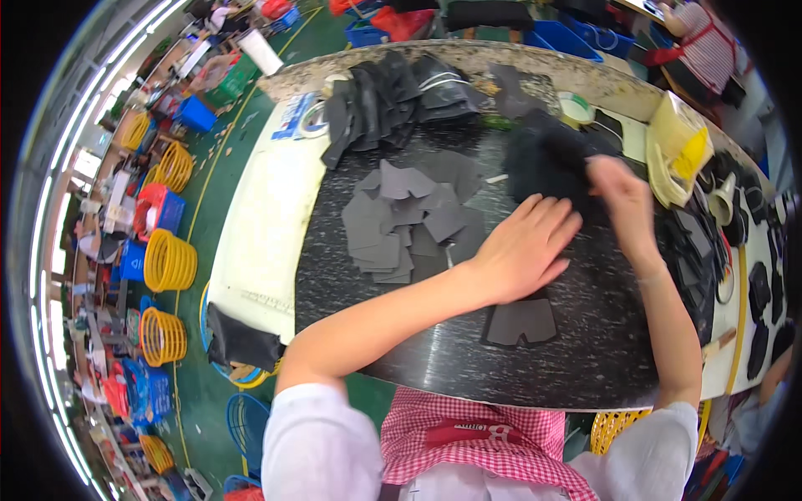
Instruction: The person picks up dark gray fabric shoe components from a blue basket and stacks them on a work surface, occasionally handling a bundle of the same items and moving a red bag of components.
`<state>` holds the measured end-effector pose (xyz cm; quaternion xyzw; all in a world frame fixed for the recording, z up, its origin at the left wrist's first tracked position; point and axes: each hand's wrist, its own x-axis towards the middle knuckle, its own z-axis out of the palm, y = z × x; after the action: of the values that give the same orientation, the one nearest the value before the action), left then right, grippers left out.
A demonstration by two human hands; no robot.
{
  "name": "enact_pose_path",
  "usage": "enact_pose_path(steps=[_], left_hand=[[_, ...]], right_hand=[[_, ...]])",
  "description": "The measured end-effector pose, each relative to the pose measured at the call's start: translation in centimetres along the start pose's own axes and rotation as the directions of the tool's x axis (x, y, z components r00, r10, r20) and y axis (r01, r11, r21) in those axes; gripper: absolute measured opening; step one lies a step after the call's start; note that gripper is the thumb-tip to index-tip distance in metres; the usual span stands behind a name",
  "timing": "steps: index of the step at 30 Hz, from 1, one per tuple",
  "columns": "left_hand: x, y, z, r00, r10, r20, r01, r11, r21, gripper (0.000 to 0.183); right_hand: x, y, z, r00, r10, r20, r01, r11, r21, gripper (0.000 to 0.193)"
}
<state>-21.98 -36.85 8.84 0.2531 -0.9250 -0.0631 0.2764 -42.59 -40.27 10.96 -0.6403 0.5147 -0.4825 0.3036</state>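
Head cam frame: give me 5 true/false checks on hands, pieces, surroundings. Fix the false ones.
1. The right hand is at the black material. True.
2. The left hand is gloved. False: it is bare.
3. Loose grey pieces lie to the left of the left hand. True.
4. The person wears solid blue. False: the apron is red-and-white checked.
5. Yellow baskets stand beyond the table's left side. True.
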Motion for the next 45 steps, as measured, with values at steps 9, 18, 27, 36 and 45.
enact_pose_path(steps=[9, 18, 27, 36, 45], left_hand=[[-5.5, -5.9, -10.7, 0.903, -0.328, -0.277, 0.417, 0.823, 0.385, 0.033], [-4.1, -5.1, -11.9, 0.648, -0.628, -0.43, 0.129, 0.648, -0.751, 0.038], [-8.3, 3.4, -8.1, 0.761, -0.623, 0.181, 0.487, 0.365, -0.794, 0.046], [-6.8, 4.2, -4.7, 0.748, -0.555, 0.364, 0.656, 0.531, -0.537, 0.06], [-7.2, 4.1, -3.8, 0.98, -0.199, 0.023, 0.196, 0.976, 0.094, 0.035]], right_hand=[[-9.3, -6.1, 1.2, 0.696, -0.38, 0.609, 0.618, 0.749, -0.238, 0.034], [-2.6, -5.2, 14.7, 0.625, -0.329, 0.708, 0.623, 0.757, -0.198, 0.033], [-7.6, -7.7, 4.5, 0.765, 0.223, 0.605, -0.461, 0.845, 0.271, 0.031], [-12.7, -5.6, 2.9, 0.897, 0.099, 0.431, 0.004, 0.973, -0.232, 0.025], [-10.5, -4.2, 2.0, 0.855, -0.278, 0.438, 0.482, 0.735, -0.476, 0.011]])
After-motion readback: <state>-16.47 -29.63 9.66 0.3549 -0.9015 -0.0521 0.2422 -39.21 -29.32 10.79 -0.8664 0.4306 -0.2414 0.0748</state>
